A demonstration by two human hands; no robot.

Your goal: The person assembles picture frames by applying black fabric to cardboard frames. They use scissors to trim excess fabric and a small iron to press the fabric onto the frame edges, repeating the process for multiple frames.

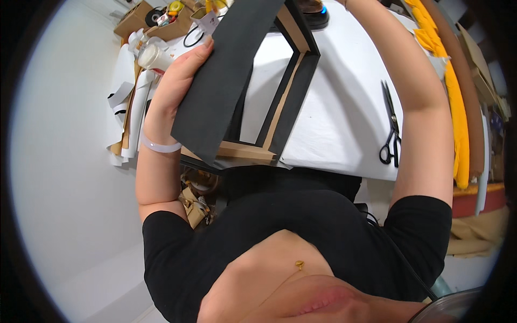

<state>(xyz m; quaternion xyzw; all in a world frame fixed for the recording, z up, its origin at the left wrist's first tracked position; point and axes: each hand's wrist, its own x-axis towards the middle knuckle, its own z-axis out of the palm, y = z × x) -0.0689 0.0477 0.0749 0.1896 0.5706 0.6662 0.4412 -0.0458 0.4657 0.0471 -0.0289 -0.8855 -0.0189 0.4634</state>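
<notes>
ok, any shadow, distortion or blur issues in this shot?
Head view: soft shadow across the white tabletop, right of the black box frame; fisheye curve in the yellow fabric toward the right rim; corners black; scissors outline reads clearly, no obvious motion blur there.

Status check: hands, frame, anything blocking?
Left hand gripping black frame; right hand out of view. White table visible through frame's opening. Scissors on table to the right, not touching frame.
</notes>
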